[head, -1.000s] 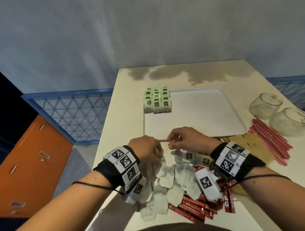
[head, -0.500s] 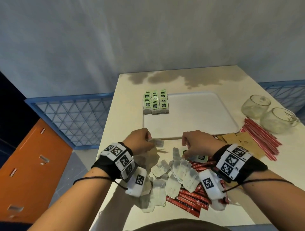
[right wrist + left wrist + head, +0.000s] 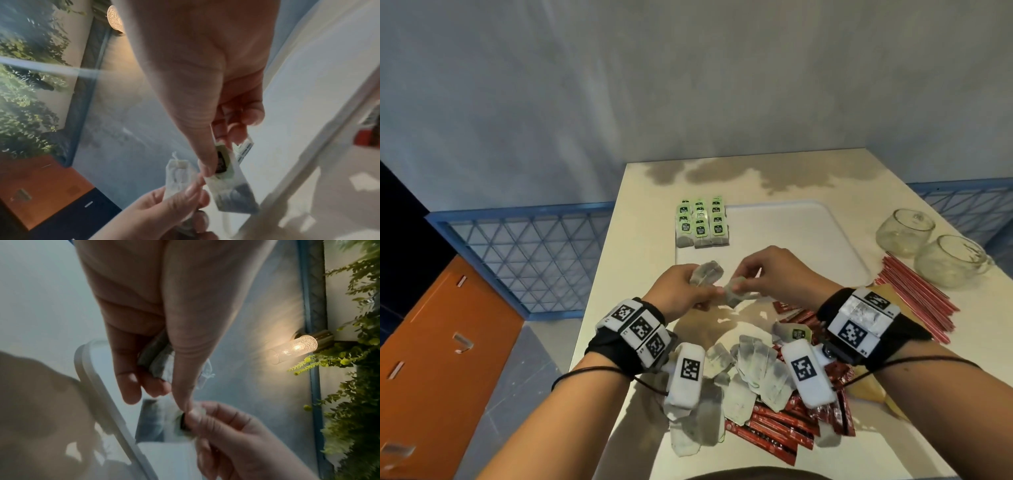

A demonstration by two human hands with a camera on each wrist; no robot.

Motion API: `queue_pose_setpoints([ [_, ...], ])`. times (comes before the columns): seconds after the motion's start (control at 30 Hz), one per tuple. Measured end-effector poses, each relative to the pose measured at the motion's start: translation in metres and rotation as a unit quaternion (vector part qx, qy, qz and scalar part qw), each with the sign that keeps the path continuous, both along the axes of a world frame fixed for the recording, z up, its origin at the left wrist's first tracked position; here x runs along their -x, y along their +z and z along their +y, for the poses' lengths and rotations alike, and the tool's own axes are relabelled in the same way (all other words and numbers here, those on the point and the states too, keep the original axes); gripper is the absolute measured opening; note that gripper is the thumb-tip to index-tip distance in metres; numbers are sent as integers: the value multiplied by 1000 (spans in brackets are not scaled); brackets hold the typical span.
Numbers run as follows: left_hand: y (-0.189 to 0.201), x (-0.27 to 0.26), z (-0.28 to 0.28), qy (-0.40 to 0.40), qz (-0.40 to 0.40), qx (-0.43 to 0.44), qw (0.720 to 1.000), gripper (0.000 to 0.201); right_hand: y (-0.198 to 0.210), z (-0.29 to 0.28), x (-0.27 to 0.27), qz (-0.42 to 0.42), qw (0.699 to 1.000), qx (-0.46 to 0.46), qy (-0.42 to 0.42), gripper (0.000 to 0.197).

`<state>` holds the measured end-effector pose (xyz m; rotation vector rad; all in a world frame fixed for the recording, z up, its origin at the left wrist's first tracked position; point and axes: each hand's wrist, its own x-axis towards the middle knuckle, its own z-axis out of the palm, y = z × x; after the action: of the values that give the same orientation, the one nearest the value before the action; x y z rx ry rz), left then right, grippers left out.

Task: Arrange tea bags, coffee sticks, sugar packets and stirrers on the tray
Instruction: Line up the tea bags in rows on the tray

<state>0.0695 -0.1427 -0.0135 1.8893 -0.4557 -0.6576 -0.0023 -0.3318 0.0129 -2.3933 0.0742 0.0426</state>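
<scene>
My left hand [image 3: 685,291] grips a pale tea bag [image 3: 707,274] above the near edge of the white tray [image 3: 791,240]; the same bag [image 3: 162,366] shows in the left wrist view. My right hand [image 3: 767,270] pinches a second tea bag [image 3: 736,291] by its green tag [image 3: 223,160]. Both hands nearly touch. Rows of green-tagged tea bags [image 3: 702,222] fill the tray's far left corner. A loose heap of tea bags [image 3: 750,370] lies on red coffee sticks [image 3: 780,428] under my wrists.
Two glass cups [image 3: 928,246] stand at the table's right. Red stirrers [image 3: 917,301] lie in a fan beside them, with brown sugar packets [image 3: 873,294] partly under my right wrist. The table's left edge drops to a blue lattice fence [image 3: 527,253].
Both hands have lifted from the heap on the table, each with a tea bag, and come together above the tray's near edge.
</scene>
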Motion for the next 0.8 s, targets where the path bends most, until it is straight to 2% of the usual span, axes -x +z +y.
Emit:
queue_pose_setpoints([
  [0.07,1,0,-6,-12,3,-1,1000,28,4,3,-9,-10,999,-45,-11,9],
  [0.2,4,-14,-6,99,84,42,991,21,3,3,-36,-22,995,-82,-48,8],
  [0.33,7,-42,4,167,128,54,976,22,-9,3,-71,1,999,-31,-44,12],
  [0.5,8,-75,14,204,174,80,960,17,-22,10,-112,38,999,21,-3,13],
  [0.8,-5,-102,20,233,273,159,920,31,-44,11,-169,1,999,27,-36,9],
])
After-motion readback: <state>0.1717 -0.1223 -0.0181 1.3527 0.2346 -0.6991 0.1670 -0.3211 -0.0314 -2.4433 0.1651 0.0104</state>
